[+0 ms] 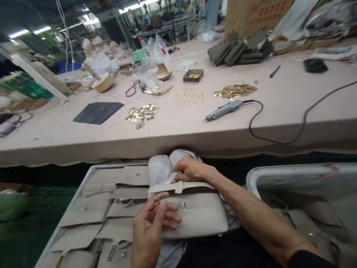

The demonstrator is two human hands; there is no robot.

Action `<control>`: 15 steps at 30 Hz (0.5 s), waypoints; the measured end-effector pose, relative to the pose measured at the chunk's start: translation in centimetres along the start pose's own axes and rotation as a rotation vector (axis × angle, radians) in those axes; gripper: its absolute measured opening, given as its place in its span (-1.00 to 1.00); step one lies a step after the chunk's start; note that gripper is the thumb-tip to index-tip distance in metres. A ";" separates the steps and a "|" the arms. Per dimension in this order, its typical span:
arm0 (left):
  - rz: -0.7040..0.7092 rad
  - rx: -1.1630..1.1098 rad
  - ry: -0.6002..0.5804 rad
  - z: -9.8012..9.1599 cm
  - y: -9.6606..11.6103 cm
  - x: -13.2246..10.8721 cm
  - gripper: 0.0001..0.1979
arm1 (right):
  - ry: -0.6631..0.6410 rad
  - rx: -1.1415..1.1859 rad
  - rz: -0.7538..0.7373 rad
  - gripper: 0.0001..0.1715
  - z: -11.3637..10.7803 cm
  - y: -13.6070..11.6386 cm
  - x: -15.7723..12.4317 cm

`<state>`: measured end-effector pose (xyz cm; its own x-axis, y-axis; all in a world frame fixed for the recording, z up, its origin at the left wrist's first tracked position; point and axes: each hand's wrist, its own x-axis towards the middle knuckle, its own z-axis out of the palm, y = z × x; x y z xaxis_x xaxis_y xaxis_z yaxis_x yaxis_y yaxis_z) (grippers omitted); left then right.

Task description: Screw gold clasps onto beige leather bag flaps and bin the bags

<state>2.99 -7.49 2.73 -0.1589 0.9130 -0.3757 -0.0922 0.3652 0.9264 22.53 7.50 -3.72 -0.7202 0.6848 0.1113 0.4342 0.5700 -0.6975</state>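
A light beige handbag (200, 219) lies across my lap, with a small metal fitting on its front and a strap tab (179, 187) along its upper edge. At the top of the bag, the fingers of my right hand (191, 169) are bent and closed on the bag material beside pale grey lining (160, 169); their tips are partly hidden. My left hand (152, 227) hovers over the bag's left front, its fingers loosely curled and apart, with nothing visible in them.
Stacked beige bags fill a white bin (89, 171) at left; another bin (252, 178) with bags stands right. On the bench lie gold metal fittings (143, 111), a second gold heap (235, 91), small pale pieces (189, 96), a corded electric screwdriver (224, 109) and a dark panel (98, 112).
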 end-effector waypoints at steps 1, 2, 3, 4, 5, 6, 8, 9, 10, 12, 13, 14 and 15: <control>0.005 -0.007 -0.020 1.0 -0.1 0.9 -0.39 | 0.010 -0.030 -0.012 -0.58 0.0 -0.1 0.1; 0.005 -0.020 -0.036 1.7 -0.3 1.7 -0.37 | 0.021 -0.058 -0.020 -0.60 0.0 -0.2 0.1; 0.005 -0.038 -0.045 2.4 -0.5 2.3 -0.38 | 0.033 -0.078 -0.023 -0.63 0.1 -0.2 0.2; 0.006 -0.057 -0.047 2.8 -0.8 2.9 -0.42 | 0.042 -0.092 -0.023 -0.65 0.3 -0.1 0.3; 0.005 -0.075 -0.050 3.1 -1.1 3.2 -0.45 | 0.048 -0.100 -0.020 -0.67 0.5 0.0 0.3; 0.005 -0.092 -0.049 3.2 -1.3 3.5 -0.48 | 0.052 -0.104 -0.015 -0.68 0.6 0.2 0.2; -0.003 -0.130 -0.035 3.5 -1.6 3.7 -0.51 | 0.058 -0.119 -0.012 -0.71 1.0 0.7 0.1; -0.020 -0.152 -0.027 3.5 -1.7 3.7 -0.49 | 0.060 -0.131 -0.014 -0.73 1.2 0.9 0.0; -0.041 -0.173 -0.020 3.6 -1.7 3.7 -0.47 | 0.062 -0.147 -0.017 -0.77 1.4 1.1 0.0; -0.077 -0.190 -0.021 3.8 -1.6 3.6 -0.42 | 0.068 -0.186 -0.019 -0.84 1.8 1.4 0.0; -0.086 -0.187 -0.031 3.8 -1.6 3.6 -0.43 | 0.070 -0.206 -0.018 -0.87 2.0 1.5 0.1; -0.087 -0.178 -0.044 3.8 -1.6 3.6 -0.45 | 0.071 -0.223 -0.017 -0.89 2.1 1.5 0.2; -0.080 -0.170 -0.060 3.8 -1.7 3.6 -0.48 | 0.070 -0.236 -0.015 -0.89 2.2 1.5 0.3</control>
<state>6.33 -4.13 -0.07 -0.0862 0.8933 -0.4411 -0.2679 0.4057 0.8739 21.77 7.62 -6.32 -0.6917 0.7007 0.1750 0.5443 0.6650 -0.5113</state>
